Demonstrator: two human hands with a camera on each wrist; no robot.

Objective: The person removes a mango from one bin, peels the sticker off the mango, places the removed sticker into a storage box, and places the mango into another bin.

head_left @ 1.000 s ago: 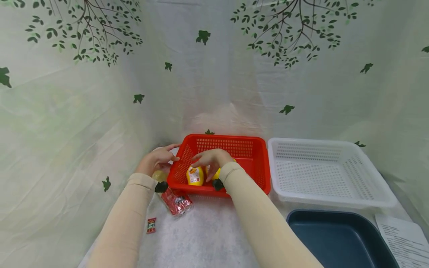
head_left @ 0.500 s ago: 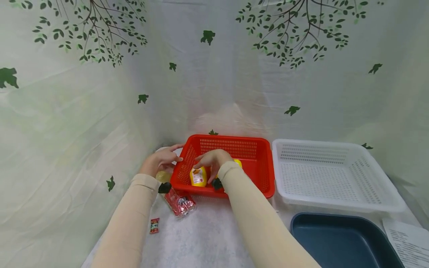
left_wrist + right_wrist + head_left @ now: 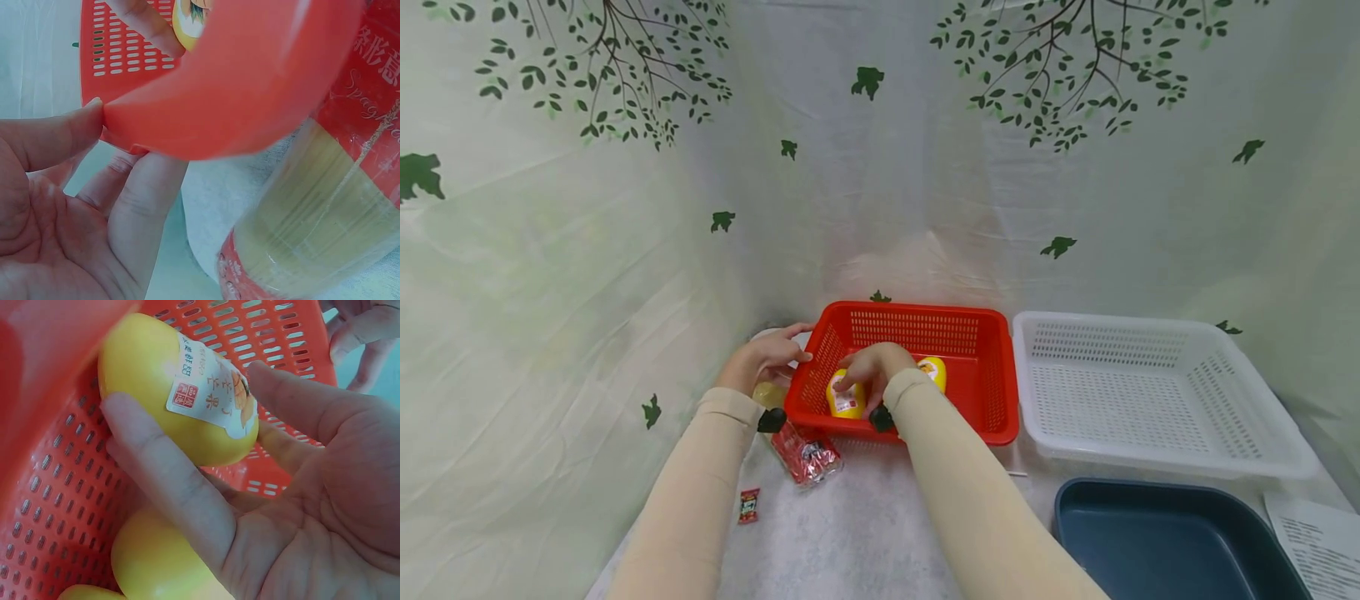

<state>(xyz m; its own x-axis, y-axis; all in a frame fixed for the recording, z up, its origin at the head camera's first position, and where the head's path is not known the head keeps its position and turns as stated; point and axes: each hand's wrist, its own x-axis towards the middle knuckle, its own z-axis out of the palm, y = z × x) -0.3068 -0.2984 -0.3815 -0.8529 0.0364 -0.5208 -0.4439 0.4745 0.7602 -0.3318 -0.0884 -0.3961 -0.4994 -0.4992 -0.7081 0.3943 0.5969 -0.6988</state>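
A labelled yellow fruit (image 3: 181, 400) lies in the near left part of the red basket (image 3: 970, 329), and the right hand (image 3: 872, 371) reaches down into the basket with thumb and fingers curled round it. Two more yellow fruits (image 3: 162, 562) beside it are partly hidden by that hand. The left hand (image 3: 760, 360) holds the basket's left rim, thumb (image 3: 59, 134) against it and fingers (image 3: 147, 200) beneath, just beside a red-wrapped packet (image 3: 312, 200) lying on the table.

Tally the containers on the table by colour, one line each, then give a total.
Red basket: 1
White basket: 1
Dark blue tray: 1
Total: 3
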